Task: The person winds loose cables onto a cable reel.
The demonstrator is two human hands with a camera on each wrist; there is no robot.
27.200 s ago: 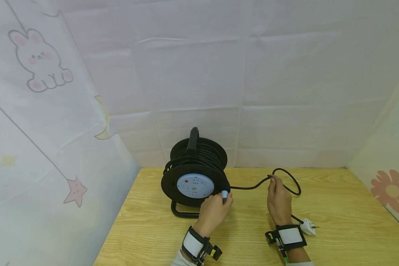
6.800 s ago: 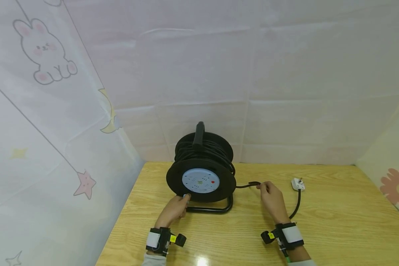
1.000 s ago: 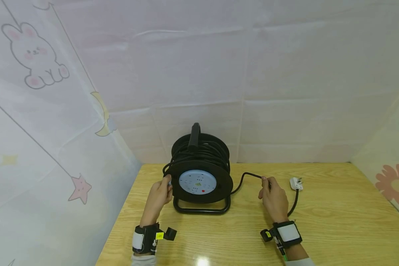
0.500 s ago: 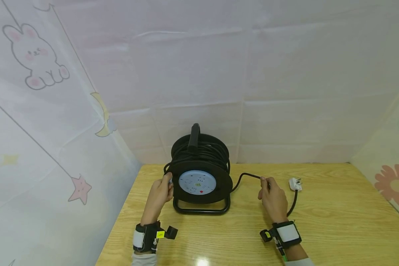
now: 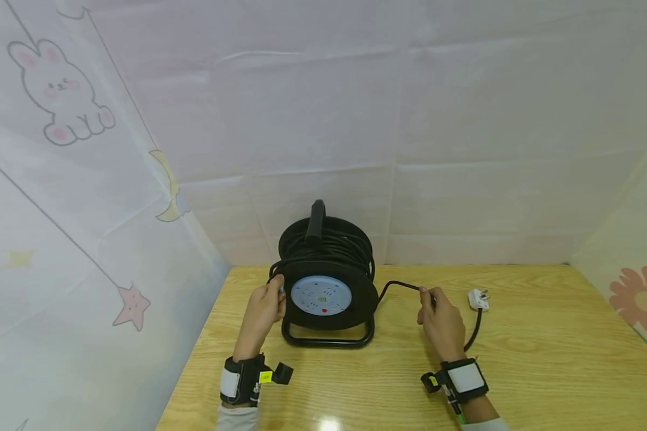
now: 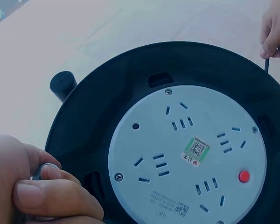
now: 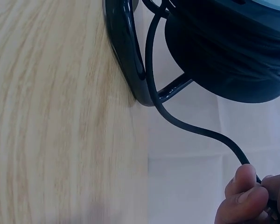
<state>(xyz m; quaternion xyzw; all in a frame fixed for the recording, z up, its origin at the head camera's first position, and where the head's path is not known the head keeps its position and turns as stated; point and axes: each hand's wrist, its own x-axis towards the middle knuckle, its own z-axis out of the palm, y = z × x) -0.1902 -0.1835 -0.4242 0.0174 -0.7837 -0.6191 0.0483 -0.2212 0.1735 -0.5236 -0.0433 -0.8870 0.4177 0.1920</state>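
Observation:
A black cable reel [image 5: 362, 299] stands on its tube frame [image 5: 329, 343], mid-table. Its pale blue socket panel [image 6: 186, 149] carries a red button [image 6: 244, 176] at the lower right. My left hand [image 5: 263, 308] grips the small light-blue winding knob [image 6: 45, 169] at the left rim of the disc; the fingers hide most of it. To the right of the reel, my right hand [image 5: 443, 320] pinches the black cable [image 7: 196, 129], which runs slack in a bend back to the drum. Beyond that hand lies a white plug [image 5: 478, 299] with its prongs pointing away.
The reel's carrying handle [image 5: 315, 224] rises over the wound cable [image 5: 334, 245]. Behind the wooden table [image 5: 539, 359] hangs a pale cloth backdrop [image 5: 463, 120], with another printed cloth [image 5: 75, 197] at the left.
Over the last second the disc has turned slightly clockwise, my left hand rising with the knob. The right hand barely shifts. Much earlier, a cable loop stood beside the right hand, the plug nearer its wrist.

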